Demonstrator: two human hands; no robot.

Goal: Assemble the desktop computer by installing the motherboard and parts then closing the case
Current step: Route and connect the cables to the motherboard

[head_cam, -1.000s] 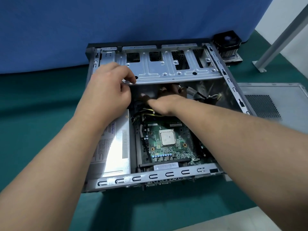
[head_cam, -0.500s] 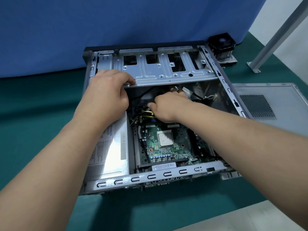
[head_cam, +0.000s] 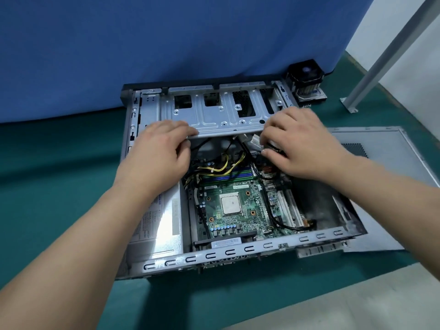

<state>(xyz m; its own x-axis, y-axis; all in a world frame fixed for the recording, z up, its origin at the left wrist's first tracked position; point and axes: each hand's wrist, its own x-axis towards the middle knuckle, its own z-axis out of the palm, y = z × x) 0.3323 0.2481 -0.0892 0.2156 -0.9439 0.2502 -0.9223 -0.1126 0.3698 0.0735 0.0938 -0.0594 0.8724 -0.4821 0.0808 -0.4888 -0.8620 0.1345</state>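
While both hands (head_cam: 162, 151) grip, drive cage (head_cam: 214, 115) tilts.

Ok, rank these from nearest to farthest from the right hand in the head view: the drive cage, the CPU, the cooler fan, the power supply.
1. Drive cage: under the right hand's fingers, at the case's back.
2. CPU: below-left, mid motherboard.
3. Cooler fan: beyond, outside the case's far right corner; too close to the CPU to rank surely.
4. Power supply: far left, under the left forearm.

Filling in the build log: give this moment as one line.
left hand: grips grey metal drive cage edge | right hand: at cage's right end, grip unclear | green motherboard: seated | grey side panel: off
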